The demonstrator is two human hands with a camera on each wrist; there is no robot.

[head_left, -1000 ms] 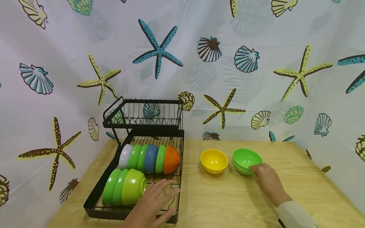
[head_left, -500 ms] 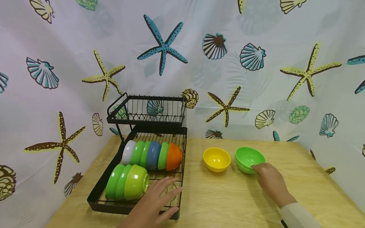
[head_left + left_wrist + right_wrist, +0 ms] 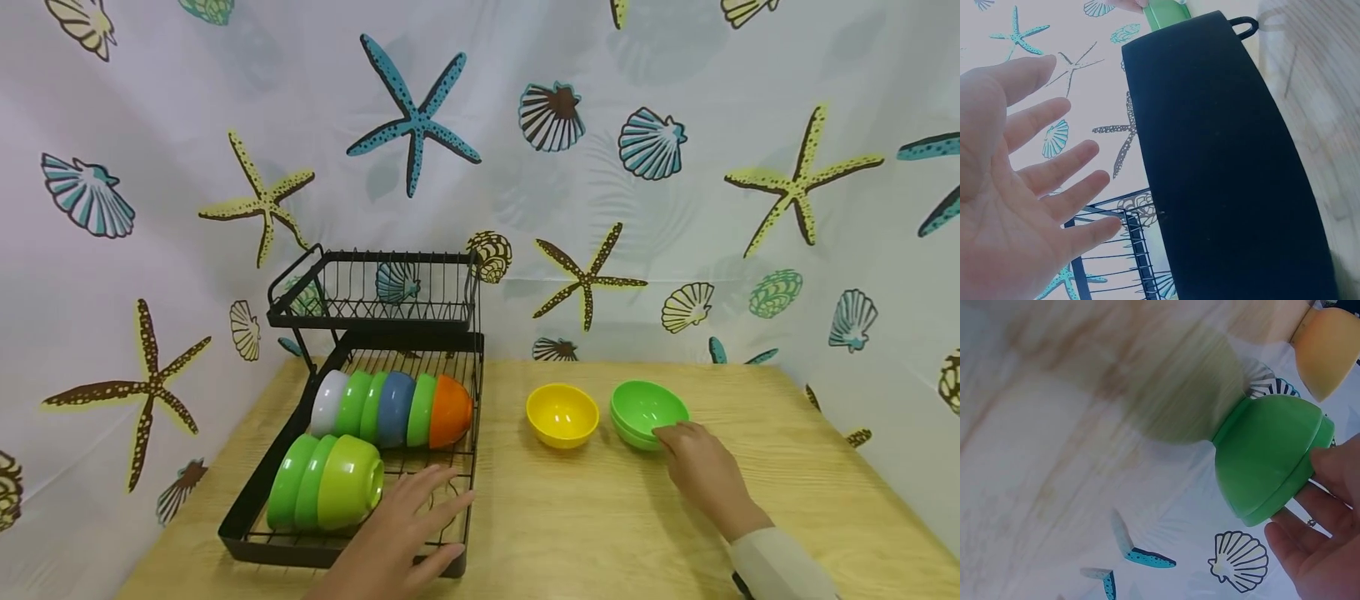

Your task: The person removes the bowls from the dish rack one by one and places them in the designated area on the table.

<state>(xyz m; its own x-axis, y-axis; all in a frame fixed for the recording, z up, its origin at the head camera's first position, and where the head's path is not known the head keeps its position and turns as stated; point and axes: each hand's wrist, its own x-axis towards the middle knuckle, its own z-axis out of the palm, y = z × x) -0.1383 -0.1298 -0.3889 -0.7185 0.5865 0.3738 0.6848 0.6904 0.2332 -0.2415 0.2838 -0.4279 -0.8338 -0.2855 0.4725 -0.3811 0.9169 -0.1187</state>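
Note:
Two nested green bowls (image 3: pixel 637 408) stand on the table, right of the middle. My right hand (image 3: pixel 705 475) pinches their near right rim; the right wrist view shows thumb and fingers at the rim of the green bowls (image 3: pixel 1266 453). To their left sits a yellow bowl (image 3: pixel 562 421). Over the front right part of a black dish rack (image 3: pixel 300 552), my left hand (image 3: pixel 397 537) spreads its fingers and holds nothing. In the left wrist view the left hand (image 3: pixel 1029 169) is palm-on to the camera, beside the rack's dark side (image 3: pixel 1229 156).
The rack's lower tier carries a back row of white, green, blue and orange bowls (image 3: pixel 395 408). Several green and lime bowls (image 3: pixel 345 483) form its front row. An upper wire shelf (image 3: pixel 375 323) overhangs the back. A patterned curtain (image 3: pixel 510 200) encloses the table (image 3: pixel 570 533).
The head view shifts slightly right and back. Both hands and the bowls keep their places relative to the table.

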